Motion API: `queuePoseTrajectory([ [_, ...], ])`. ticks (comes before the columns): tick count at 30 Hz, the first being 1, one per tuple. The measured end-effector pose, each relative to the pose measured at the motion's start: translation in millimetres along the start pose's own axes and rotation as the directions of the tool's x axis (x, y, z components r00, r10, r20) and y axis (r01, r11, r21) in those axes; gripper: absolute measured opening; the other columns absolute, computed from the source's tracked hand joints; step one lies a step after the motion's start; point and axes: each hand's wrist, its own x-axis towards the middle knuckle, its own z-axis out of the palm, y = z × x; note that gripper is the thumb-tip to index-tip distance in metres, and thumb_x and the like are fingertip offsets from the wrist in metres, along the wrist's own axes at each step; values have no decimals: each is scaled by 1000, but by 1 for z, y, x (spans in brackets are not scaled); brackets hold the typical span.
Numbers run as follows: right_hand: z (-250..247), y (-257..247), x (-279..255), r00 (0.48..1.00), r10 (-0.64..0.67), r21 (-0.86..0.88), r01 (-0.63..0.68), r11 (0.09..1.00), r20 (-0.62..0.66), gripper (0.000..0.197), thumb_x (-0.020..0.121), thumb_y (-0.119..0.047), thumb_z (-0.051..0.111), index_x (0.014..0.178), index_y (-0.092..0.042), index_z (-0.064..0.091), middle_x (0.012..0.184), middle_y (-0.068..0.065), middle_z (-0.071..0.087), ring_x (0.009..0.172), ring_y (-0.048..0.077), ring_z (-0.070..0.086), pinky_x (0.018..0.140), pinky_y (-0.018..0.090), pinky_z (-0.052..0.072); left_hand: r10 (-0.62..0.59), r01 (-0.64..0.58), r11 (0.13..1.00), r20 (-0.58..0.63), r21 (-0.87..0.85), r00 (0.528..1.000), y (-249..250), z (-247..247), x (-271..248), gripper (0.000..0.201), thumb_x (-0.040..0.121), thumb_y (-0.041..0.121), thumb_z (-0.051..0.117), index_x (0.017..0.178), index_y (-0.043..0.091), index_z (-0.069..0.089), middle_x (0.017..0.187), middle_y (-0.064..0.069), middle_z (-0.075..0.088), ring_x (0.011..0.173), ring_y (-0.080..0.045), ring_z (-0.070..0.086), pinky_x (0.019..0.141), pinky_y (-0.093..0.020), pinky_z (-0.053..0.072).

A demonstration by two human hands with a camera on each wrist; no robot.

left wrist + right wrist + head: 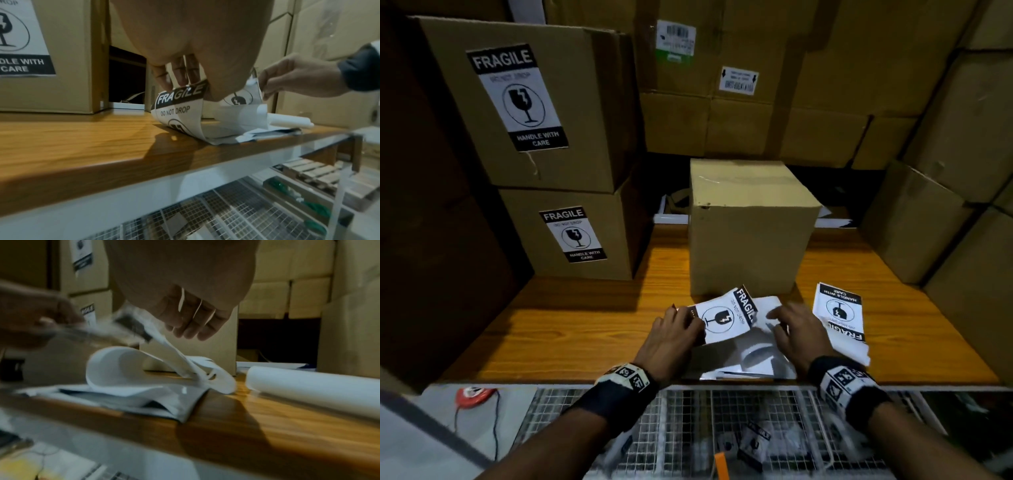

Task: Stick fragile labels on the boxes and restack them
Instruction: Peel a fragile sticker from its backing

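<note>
Left hand pinches a fragile label, fingers curled on its edge, lifting it curled off the backing sheets on the wooden table. Right hand hovers over the sheets, fingers loosely bent; whether it grips paper, I cannot tell. An unlabelled box stands just behind. Two labelled boxes sit stacked at left; spare labels lie right.
</note>
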Motion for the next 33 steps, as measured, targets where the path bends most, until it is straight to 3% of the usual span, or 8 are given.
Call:
queuePoseTrajectory([
  [3, 8, -1, 9, 993, -83, 88, 76, 993, 78, 20, 79, -6, 66, 96, -13, 72, 98, 8, 66, 95, 34, 61, 80, 42, 51, 86, -88, 995, 47, 37, 995, -13, 7, -4, 42, 78, 33, 65, 116, 23, 50, 124, -7, 45, 110, -30, 45, 82, -42, 41],
  [9, 26, -6, 18, 866, -126, 38, 123, 992, 484, 33, 101, -29, 43, 123, -18, 64, 116, 8, 64, 111, 29, 55, 92, 38, 42, 102, -144, 978, 252, 154, 962, -25, 6, -3, 64, 91, 70, 28, 104, 22, 68, 114, -5, 54, 115, -27, 37, 95, -47, 30],
  [13, 38, -7, 12, 829, -139, -80, 215, 973, 541, 40, 102, -32, 40, 139, -32, 52, 120, 7, 51, 110, 32, 46, 84, 40, 40, 115, -166, 974, 303, 151, 946, -12, -1, 15, 53, 102, 56, 36, 101, 15, 71, 109, -7, 64, 113, -26, 44, 96, -44, 32],
  [16, 41, -10, 9, 827, -141, -189, 285, 940, 543, 60, 93, -55, 13, 137, -40, 51, 121, 7, 46, 107, 32, 44, 76, 39, 39, 159, -166, 986, 288, 2, 944, 8, -4, 40, 25, 100, 23, 54, 118, 6, 60, 120, -15, 54, 109, -36, 54, 86, -45, 41],
  [20, 44, -8, 6, 821, -166, -202, 321, 925, 546, 65, 92, -59, 8, 134, -38, 52, 126, 9, 45, 104, 34, 44, 77, 40, 43, 146, -83, 979, 355, -186, 923, 15, -3, 72, 60, 97, 3, 52, 151, 18, 31, 135, -18, 35, 102, -44, 59, 83, -46, 47],
  [23, 44, -5, 6, 823, -184, -180, 325, 928, 537, 38, 102, -47, 36, 136, -39, 52, 133, 6, 43, 111, 33, 42, 83, 41, 44, 213, -164, 976, 483, -143, 849, 11, 2, 88, 68, 102, 5, 45, 158, 31, 18, 128, -20, 40, 101, -43, 56, 78, -41, 41],
  [26, 46, 6, 4, 820, -205, -116, 311, 943, 534, 38, 101, -38, 48, 138, -43, 50, 136, 2, 43, 117, 29, 41, 85, 39, 42, 214, -177, 977, 535, -121, 818, 6, 12, 96, 57, 103, 12, 47, 154, 32, 32, 124, -16, 43, 104, -38, 54, 82, -42, 47],
  [33, 40, 6, 5, 856, -161, 59, 152, 987, 491, 39, 103, -45, 40, 115, -25, 70, 121, 0, 57, 112, 27, 47, 90, 40, 44, 91, 18, 953, 345, -302, 934, 4, 19, 89, 30, 102, 37, 50, 111, 14, 67, 104, -11, 70, 89, -26, 63, 76, -35, 51],
])
